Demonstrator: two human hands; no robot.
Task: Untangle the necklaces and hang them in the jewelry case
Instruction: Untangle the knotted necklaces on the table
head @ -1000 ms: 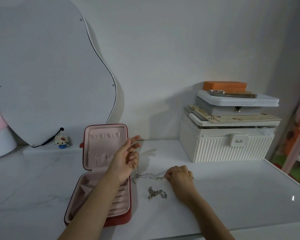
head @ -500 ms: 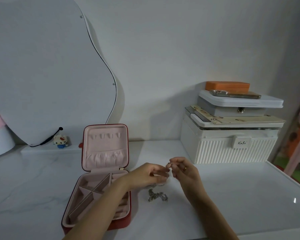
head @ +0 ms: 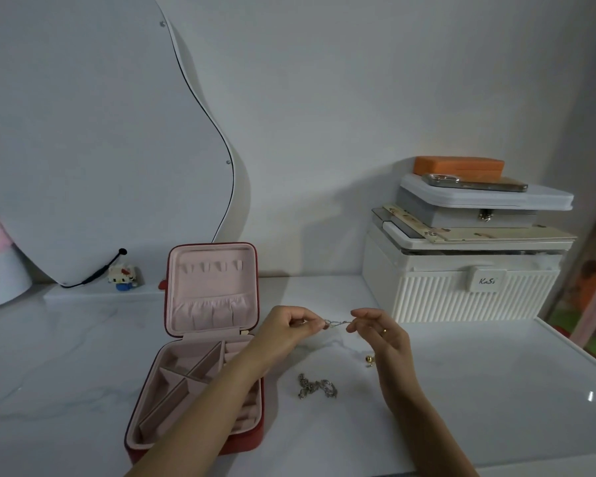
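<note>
From the head view, I hold a thin silver necklace [head: 338,322] stretched between my two hands, just to the right of the open jewelry case [head: 200,352]. My left hand [head: 289,327] pinches one end with fingers curled; my right hand [head: 381,333] pinches the other end between thumb and forefinger. The short taut length runs left to right, level with the case's lid pocket. A second tangled chain [head: 316,386] lies on the table [head: 496,390] below my hands, right of the case's tray. My left hand is nearer the lid hooks [head: 211,267], so I judge it should carry the end there.
</note>
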